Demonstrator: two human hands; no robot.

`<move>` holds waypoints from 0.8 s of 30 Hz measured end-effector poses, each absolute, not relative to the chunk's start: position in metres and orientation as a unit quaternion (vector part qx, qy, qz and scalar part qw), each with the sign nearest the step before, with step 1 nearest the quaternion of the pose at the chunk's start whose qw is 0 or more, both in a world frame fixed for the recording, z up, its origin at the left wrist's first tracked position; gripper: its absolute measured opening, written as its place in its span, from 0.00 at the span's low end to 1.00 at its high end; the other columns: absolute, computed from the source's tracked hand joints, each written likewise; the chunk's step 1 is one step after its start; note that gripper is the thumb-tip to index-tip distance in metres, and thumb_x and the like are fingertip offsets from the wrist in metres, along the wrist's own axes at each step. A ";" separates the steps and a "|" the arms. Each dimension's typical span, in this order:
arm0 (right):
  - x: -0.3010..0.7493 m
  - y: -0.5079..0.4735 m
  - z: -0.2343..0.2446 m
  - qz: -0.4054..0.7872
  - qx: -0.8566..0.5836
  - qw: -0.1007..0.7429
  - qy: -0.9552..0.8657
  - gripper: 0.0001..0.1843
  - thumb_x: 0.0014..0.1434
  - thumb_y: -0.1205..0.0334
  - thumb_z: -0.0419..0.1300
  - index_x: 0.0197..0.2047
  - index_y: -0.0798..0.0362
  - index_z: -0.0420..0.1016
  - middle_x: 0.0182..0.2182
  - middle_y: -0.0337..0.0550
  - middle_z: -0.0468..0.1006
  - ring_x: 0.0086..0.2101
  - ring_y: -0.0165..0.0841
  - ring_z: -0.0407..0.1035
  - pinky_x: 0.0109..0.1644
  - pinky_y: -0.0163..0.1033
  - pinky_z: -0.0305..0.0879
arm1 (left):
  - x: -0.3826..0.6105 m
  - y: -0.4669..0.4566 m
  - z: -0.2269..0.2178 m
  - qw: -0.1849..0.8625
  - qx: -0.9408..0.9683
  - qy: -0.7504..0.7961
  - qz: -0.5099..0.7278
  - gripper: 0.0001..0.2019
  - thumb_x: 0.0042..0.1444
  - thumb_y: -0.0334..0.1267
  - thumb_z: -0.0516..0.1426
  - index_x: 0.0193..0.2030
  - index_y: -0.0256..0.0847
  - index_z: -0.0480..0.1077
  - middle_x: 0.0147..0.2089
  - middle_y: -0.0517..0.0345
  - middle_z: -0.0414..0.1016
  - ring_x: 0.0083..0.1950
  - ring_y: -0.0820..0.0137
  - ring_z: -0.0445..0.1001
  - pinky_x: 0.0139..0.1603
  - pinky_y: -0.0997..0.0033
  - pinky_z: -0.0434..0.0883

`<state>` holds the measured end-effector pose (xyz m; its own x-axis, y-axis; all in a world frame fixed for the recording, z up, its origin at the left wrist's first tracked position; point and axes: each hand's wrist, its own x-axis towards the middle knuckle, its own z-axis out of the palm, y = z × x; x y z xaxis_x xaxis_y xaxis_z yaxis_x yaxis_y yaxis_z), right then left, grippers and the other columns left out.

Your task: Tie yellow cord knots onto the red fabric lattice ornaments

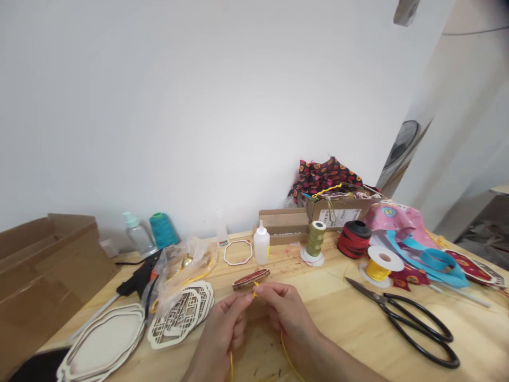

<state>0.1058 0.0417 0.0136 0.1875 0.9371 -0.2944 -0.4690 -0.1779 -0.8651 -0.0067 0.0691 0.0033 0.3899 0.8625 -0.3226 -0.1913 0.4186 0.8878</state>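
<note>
The person's left hand [222,331] and right hand [287,313] meet low in the middle of the wooden table [342,318]. The fingers of both hands are pinched tight on a thin yellow cord [255,290]. The tips nearly touch, likely because such a thin cord would slip from a loose hold. 2 strands of the cord hang down past the hands toward the person. Just behind the fingertips lies a flat red ornament [250,278]. The cord seems to reach up to it, but the join is too small to see. Black scissors [413,324] lie to the right, close enough to grab. A yellow spool [377,268] stands behind them. A white glue bottle [261,245] stands upright, probably so it does not spill.
</note>
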 end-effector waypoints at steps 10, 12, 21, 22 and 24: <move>0.117 0.043 0.013 0.522 -0.525 0.555 -0.380 0.12 0.40 0.56 0.62 0.23 0.57 0.77 0.15 0.37 0.70 0.18 0.24 0.58 0.23 0.30 0.54 | -0.006 0.066 0.013 0.707 0.396 0.464 0.357 0.12 0.38 0.44 0.60 0.25 0.37 0.69 0.10 0.77 0.41 0.12 0.85 0.36 0.12 0.82 0.35; 0.120 0.042 0.012 0.465 -0.535 0.547 -0.445 0.11 0.42 0.57 0.61 0.25 0.56 0.78 0.20 0.40 0.74 0.22 0.28 0.62 0.26 0.31 0.56 | -0.005 0.065 0.015 0.699 0.401 0.473 0.356 0.12 0.37 0.44 0.60 0.24 0.37 0.69 0.09 0.77 0.41 0.12 0.85 0.36 0.12 0.82 0.35; 0.116 0.041 0.015 0.426 -0.537 0.576 -0.445 0.12 0.45 0.56 0.59 0.22 0.58 0.75 0.20 0.41 0.75 0.24 0.31 0.65 0.28 0.31 0.60 | -0.006 0.060 0.023 0.665 0.448 0.477 0.361 0.13 0.39 0.44 0.59 0.27 0.35 0.72 0.08 0.77 0.43 0.12 0.84 0.37 0.12 0.81 0.37; 0.116 0.041 0.016 0.431 -0.536 0.576 -0.441 0.12 0.45 0.56 0.59 0.22 0.58 0.75 0.20 0.41 0.75 0.24 0.31 0.65 0.28 0.31 0.60 | -0.006 0.060 0.024 0.660 0.449 0.478 0.366 0.13 0.38 0.44 0.59 0.27 0.34 0.72 0.08 0.76 0.44 0.12 0.84 0.38 0.13 0.81 0.37; 0.116 0.041 0.016 0.435 -0.534 0.576 -0.440 0.12 0.44 0.56 0.59 0.22 0.58 0.75 0.20 0.41 0.75 0.24 0.31 0.66 0.28 0.31 0.60 | -0.004 0.060 0.027 0.650 0.450 0.482 0.376 0.13 0.36 0.43 0.60 0.27 0.34 0.73 0.08 0.76 0.45 0.12 0.84 0.38 0.12 0.81 0.38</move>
